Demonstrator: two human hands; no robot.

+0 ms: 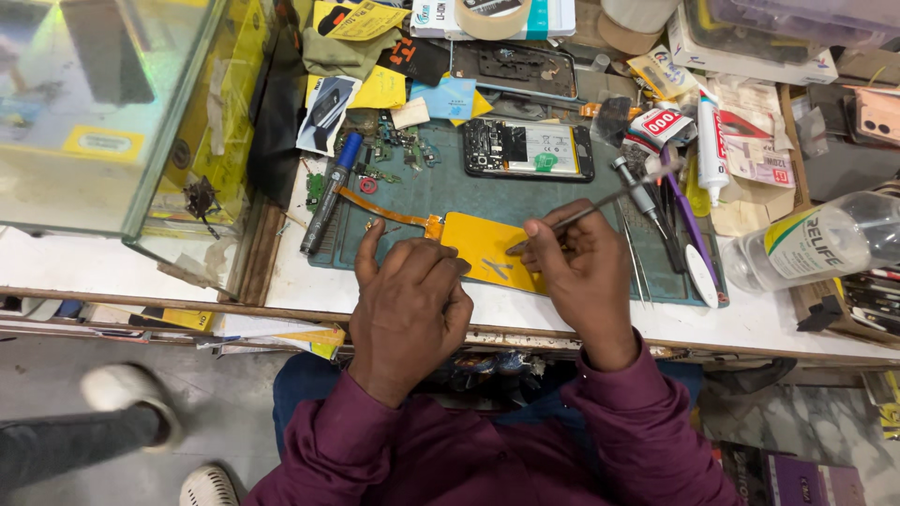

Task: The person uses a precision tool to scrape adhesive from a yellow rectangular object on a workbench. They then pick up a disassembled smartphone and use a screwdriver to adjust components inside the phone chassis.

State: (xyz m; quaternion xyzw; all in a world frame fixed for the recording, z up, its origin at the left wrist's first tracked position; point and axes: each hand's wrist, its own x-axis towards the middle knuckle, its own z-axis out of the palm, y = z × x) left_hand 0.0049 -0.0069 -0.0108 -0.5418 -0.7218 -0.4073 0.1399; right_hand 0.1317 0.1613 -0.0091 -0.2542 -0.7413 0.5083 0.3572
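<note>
Two bare hands work at the near edge of a green mat. The left hand presses down on a yellow sheet, fingers curled close together on its left part. The right hand pinches thin tweezers, their tip touching the sheet. An orange ribbon cable runs left from the sheet. Farther off lies an opened phone; a clear bottle lies at right.
</note>
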